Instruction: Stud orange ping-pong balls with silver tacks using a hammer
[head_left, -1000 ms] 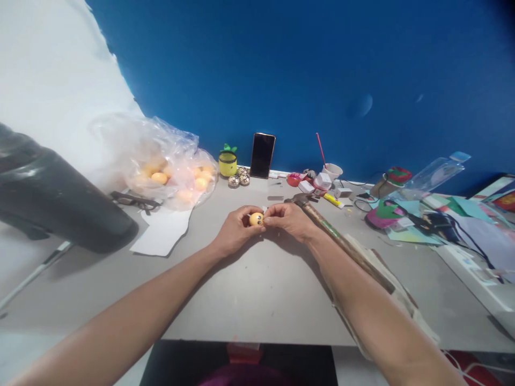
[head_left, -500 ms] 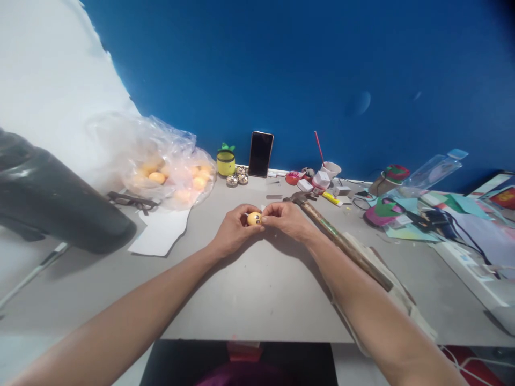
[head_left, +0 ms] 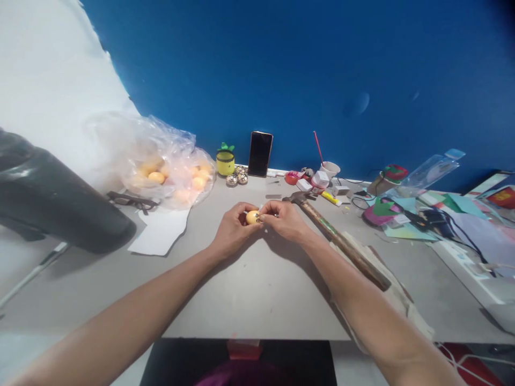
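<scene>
A small yellow-orange ball (head_left: 252,217) with dark and white eye-like marks on its right side sits in my left hand (head_left: 234,228), whose fingers and thumb are closed around it just above the grey table. Against the marked side of the ball press the pinched fingertips of my right hand (head_left: 284,220). Whatever lies between those fingertips is too small or hidden to make out. Right of my right hand lies a hammer (head_left: 328,228) with a worn wooden handle, its head toward the wall.
On the left are a clear plastic bag (head_left: 173,145) of orange balls, glasses (head_left: 132,201), white paper (head_left: 161,233) and a large dark cylinder (head_left: 60,198). A phone (head_left: 260,154) leans on the wall beside a yellow pot (head_left: 225,162). Cup (head_left: 330,169), papers and a power strip (head_left: 475,279) are right.
My right fingertips have shifted slightly over the ball's marked side, covering more of the marks. The ball has turned a little; both arms stay nearly in place.
</scene>
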A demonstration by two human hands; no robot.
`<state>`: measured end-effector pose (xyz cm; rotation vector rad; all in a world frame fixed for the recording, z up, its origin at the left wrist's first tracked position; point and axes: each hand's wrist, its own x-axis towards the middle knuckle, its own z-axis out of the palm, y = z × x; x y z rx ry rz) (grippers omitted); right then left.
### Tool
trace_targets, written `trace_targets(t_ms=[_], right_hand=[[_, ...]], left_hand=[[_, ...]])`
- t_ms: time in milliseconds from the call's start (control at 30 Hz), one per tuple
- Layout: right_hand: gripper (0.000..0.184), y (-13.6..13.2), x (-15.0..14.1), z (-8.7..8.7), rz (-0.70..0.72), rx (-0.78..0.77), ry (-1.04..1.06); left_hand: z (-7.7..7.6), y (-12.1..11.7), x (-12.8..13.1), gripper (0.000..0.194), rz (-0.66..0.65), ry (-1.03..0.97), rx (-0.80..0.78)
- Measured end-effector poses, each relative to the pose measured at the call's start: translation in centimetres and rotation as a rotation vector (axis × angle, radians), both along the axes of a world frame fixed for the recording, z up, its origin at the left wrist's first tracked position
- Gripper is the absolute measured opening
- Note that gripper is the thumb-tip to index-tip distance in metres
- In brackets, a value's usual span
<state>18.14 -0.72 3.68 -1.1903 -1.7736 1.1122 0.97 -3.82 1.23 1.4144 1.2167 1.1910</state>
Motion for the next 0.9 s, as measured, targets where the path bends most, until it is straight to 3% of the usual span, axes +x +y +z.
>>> trace_targets(t_ms=[567,900], right_hand=[[0.030,0.6,0.6,-0.8,0.041,-0.287,0.221],[0.027,0.8,0.3,-1.6,0.010,-0.180,0.128]], left_hand=[[-0.6,0.4,0.0,0.039,-0.068,-0.123,-0.078],[-0.5,0.5,0.1,0.042,-0.055,-0.120,-0.085]])
